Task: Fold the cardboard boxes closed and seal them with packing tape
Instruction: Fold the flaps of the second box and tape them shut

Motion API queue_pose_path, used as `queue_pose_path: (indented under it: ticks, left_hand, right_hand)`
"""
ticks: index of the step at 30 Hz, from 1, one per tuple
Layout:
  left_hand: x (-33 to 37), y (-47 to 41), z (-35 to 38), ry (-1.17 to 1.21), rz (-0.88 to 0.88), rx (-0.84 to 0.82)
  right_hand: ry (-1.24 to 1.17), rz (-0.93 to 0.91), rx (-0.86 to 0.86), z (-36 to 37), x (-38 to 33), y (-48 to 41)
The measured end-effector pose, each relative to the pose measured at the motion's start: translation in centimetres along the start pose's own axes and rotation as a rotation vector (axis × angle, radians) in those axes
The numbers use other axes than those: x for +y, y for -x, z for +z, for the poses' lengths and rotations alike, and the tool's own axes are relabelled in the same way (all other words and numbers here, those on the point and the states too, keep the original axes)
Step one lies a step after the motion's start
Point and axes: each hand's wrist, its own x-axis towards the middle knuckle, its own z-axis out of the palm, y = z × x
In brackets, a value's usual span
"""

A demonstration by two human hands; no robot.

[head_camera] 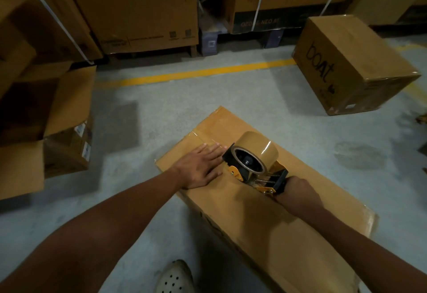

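Observation:
A long closed cardboard box (272,219) lies on the floor in front of me. My left hand (199,168) presses flat on its top with straight fingers, just left of the tape dispenser. A black and orange tape dispenser (251,165) carrying a roll of brown tape stands on the box top. My right hand (298,188) grips the dispenser's handle from behind. A strip of brown tape (203,139) runs along the box seam beyond my left fingers.
An open cardboard box (46,117) with raised flaps stands at the left. A closed box (346,66) printed "boat" sits at the right rear. Tall strapped cartons (138,8) on pallets line the back. A yellow line (196,71) crosses the grey floor. My shoe (175,279) shows below.

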Motion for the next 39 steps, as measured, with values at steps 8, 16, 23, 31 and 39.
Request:
queue_pose_path:
  ticks: [8, 16, 23, 31, 39]
  left_hand:
    - [3.7, -0.1, 1.3, 0.098, -0.150, 0.023]
    - [4.4, 0.0, 0.2, 0.038, -0.202, -0.030]
    - [6.5, -0.3, -0.4, 0.013, -0.096, -0.063]
    - [8.2, -0.7, 0.2, -0.022, 0.008, -0.075]
    - [11.9, -1.1, 0.8, -0.054, -0.206, -0.053]
  right_hand:
    - [0.009, -0.052, -0.029, -0.4, -0.3, 1.1]
    - [0.030, 0.051, -0.011, -1.5, 2.7, 3.8]
    - [0.044, 0.076, -0.003, -1.4, 3.7, 4.8]
    - [0.058, 0.040, 0.016, -1.4, 4.0, 5.0]
    - [0.061, 0.082, 0.006, -1.5, 7.6, 6.8]
